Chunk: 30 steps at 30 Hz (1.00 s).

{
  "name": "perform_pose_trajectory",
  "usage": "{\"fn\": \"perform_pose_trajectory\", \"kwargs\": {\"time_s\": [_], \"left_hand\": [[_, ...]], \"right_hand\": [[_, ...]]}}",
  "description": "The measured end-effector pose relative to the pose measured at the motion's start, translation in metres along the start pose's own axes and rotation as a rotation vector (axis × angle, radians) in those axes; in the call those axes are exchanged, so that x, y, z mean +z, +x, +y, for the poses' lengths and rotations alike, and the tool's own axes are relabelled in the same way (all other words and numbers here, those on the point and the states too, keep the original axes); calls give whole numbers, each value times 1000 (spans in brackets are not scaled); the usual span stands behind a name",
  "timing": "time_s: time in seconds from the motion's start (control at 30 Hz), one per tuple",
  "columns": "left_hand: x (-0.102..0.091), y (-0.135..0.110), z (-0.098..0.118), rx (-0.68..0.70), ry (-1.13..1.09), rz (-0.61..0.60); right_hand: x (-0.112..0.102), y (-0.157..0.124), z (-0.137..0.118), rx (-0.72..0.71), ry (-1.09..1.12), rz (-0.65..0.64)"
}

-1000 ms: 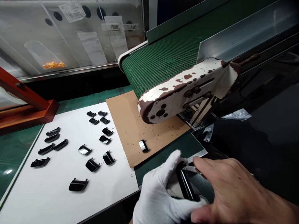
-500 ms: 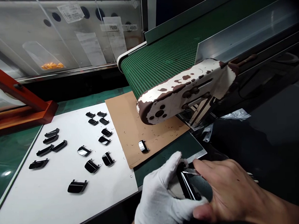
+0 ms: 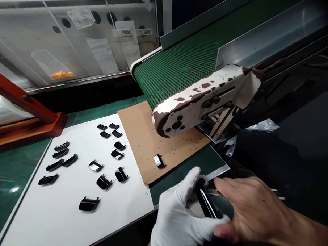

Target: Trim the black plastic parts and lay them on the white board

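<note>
My left hand (image 3: 179, 216), in a white glove, is closed around a glossy black plastic part (image 3: 207, 201), with thumb and fingers at its two ends. My bare right hand (image 3: 254, 206) pinches a small thin metal blade (image 3: 214, 192), whose tip meets the edge of the part near its upper end. The right thumb lies by the part's lower end, close to the gloved fingers. Another shiny black part (image 3: 159, 161) rests on the brown cardboard (image 3: 142, 134), among small curled shavings.
Several similar black parts (image 3: 88, 204) lie spread over a white board (image 3: 56, 222). A green conveyor belt (image 3: 178, 71) ends above the cardboard, its chipped white end bracket (image 3: 177, 118) jutting toward me. At left stands an orange frame (image 3: 27, 96) with a clear film roll (image 3: 8, 108).
The whole scene has shifted slightly rightward as my head turned a little. Both hands keep nearly the same hold, the blade still against the black plastic part.
</note>
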<state>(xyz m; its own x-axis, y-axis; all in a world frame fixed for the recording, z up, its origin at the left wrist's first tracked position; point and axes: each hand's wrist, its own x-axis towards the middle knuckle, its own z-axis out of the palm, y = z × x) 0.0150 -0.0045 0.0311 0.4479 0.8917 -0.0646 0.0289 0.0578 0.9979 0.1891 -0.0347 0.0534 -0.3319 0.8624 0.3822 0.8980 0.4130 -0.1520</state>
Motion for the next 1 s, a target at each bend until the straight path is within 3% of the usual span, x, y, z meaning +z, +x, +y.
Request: {"fn": "perform_pose_trajectory", "kwargs": {"time_s": [0.33, 0.57, 0.7, 0.83, 0.93, 1.0], "left_hand": [[2, 3, 2, -64, -108, 23], [0, 6, 0, -35, -53, 34], [1, 8, -3, -38, -130, 21], [5, 9, -7, -28, -302, 40], [6, 9, -7, -44, -352, 71], [6, 10, -6, -63, -368, 91]], "right_hand": [[4, -1, 0, -13, -26, 62], [4, -4, 2, -52, -24, 56], [5, -5, 2, -23, 69, 71], [5, -5, -2, 177, 286, 214], [7, -6, -8, 368, 522, 219], [9, -7, -12, 422, 549, 213]]}}
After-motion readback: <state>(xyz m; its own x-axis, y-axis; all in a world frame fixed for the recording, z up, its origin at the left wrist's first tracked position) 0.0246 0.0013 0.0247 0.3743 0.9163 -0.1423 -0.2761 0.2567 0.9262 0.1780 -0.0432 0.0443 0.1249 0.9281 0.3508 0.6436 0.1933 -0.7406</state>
